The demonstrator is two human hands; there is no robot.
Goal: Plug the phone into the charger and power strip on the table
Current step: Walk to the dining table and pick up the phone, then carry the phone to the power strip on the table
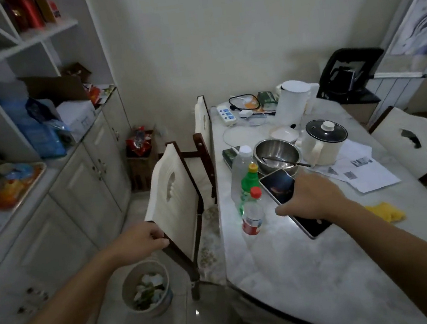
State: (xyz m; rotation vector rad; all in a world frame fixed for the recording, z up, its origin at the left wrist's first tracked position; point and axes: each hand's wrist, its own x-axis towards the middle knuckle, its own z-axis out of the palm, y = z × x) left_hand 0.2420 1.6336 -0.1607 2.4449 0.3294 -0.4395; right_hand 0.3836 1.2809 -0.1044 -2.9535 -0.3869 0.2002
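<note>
My right hand [311,196] is closed around a dark phone [278,184], gripping its middle just above the marble table [304,272]. My left hand [141,242] grips the top corner of the near white chair [173,195]. Far down the table's left side lies a white power strip [225,114] with blue sockets. Right of the strip sits a small white charger [246,113], and its thin white cable [226,135] loops over the tabletop.
Two plastic bottles [252,211] and a clear one stand left of the phone. A steel bowl [277,154], a white pot [323,141], a kettle [293,101] and papers [364,170] crowd the table's middle. A bin [146,288] stands on the floor; cabinets line the left.
</note>
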